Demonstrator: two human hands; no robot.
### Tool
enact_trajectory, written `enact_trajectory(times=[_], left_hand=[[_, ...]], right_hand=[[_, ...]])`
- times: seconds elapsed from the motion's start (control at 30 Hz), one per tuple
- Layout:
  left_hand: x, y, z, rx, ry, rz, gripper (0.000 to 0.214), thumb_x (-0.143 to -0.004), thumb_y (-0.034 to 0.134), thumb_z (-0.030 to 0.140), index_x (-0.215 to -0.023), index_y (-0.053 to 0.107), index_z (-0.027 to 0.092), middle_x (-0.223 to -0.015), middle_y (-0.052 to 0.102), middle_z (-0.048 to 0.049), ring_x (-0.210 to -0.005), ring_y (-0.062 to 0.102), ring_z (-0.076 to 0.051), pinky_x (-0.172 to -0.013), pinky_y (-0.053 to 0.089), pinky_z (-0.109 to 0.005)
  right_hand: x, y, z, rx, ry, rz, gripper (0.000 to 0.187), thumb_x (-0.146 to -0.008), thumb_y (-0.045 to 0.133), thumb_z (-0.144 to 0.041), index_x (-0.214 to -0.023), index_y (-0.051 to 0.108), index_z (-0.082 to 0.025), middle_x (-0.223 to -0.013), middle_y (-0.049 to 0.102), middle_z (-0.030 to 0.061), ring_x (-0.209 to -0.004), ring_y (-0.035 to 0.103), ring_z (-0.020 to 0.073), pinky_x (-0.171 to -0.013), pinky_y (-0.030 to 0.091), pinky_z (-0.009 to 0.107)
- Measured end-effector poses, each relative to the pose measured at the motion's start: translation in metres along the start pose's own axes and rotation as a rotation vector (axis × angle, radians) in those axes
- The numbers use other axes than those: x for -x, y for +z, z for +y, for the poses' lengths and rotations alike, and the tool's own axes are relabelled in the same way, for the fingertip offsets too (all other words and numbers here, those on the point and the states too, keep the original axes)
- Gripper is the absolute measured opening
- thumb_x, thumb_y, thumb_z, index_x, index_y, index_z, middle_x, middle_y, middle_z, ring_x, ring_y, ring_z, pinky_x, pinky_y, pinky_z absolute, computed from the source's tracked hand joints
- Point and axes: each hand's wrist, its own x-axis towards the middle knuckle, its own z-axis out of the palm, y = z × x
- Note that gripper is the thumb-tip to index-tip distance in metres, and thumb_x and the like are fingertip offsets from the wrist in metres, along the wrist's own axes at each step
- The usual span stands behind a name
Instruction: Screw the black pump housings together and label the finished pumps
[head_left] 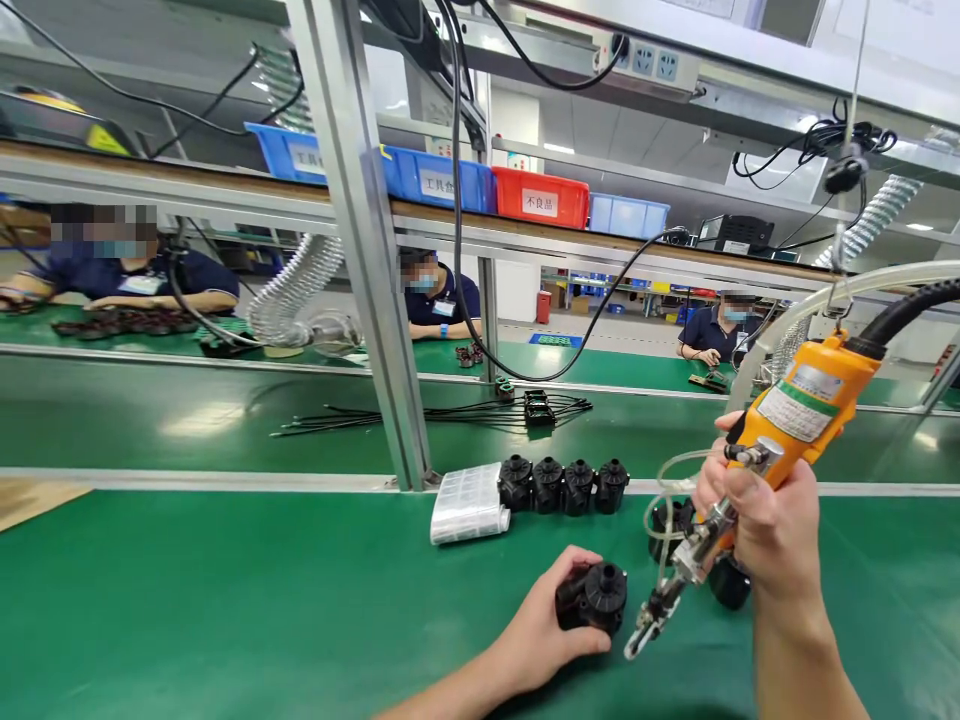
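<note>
My left hand [541,625] is closed around a black pump housing [604,594] on the green bench, its round spout facing up. In my right hand [776,520] is an orange electric screwdriver [806,390], gripped round its body and hung from a cable above. Its metal tip [639,640] slants down to the left, just right of the held housing and apart from it. A thin clear tube [664,480] loops beside the tool. Behind my right hand stand more black parts [729,582], partly hidden.
Several black pump housings [547,485] stand in a row beside a roll of labels [469,505]. Black cables [345,415] lie behind the ledge. An aluminium post [367,240] rises at centre-left; bins, including a red bin [541,198], line the shelf. Co-workers [439,295] sit opposite.
</note>
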Motion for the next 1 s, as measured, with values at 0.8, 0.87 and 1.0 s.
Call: enact_trajectory(times=[0.8, 0.87, 1.0], left_hand=[[-0.004, 0.003, 0.012, -0.018, 0.101, 0.016, 0.074, -0.064, 0.099, 0.038, -0.131, 0.072, 0.023, -0.125, 0.073, -0.0095, -0.133, 0.055, -0.043, -0.123, 0.036, -0.054], [-0.004, 0.004, 0.021, -0.056, 0.134, 0.030, 0.066, -0.063, 0.099, 0.035, -0.124, 0.076, 0.022, -0.129, 0.072, -0.0105, -0.139, 0.050, -0.044, -0.128, 0.027, -0.054], [-0.004, 0.005, 0.028, -0.065, 0.133, 0.040, 0.057, -0.061, 0.098, 0.031, -0.115, 0.081, 0.022, -0.131, 0.072, -0.0106, -0.139, 0.049, -0.045, -0.128, 0.028, -0.053]], right_hand=[[0.016, 0.082, 0.028, 0.166, -0.090, -0.092, 0.046, -0.074, 0.083, -0.046, -0.100, 0.055, -0.022, -0.065, 0.050, -0.0051, -0.053, 0.048, 0.0118, -0.046, 0.044, 0.024], [0.017, 0.088, 0.030, 0.148, -0.072, -0.125, 0.044, -0.074, 0.082, -0.043, -0.097, 0.052, -0.022, -0.061, 0.047, -0.0073, -0.051, 0.044, 0.0107, -0.045, 0.042, 0.024], [0.019, 0.090, 0.034, 0.085, -0.029, -0.144, 0.045, -0.071, 0.083, -0.035, -0.100, 0.052, -0.021, -0.061, 0.047, -0.0087, -0.051, 0.042, 0.0098, -0.046, 0.041, 0.023]])
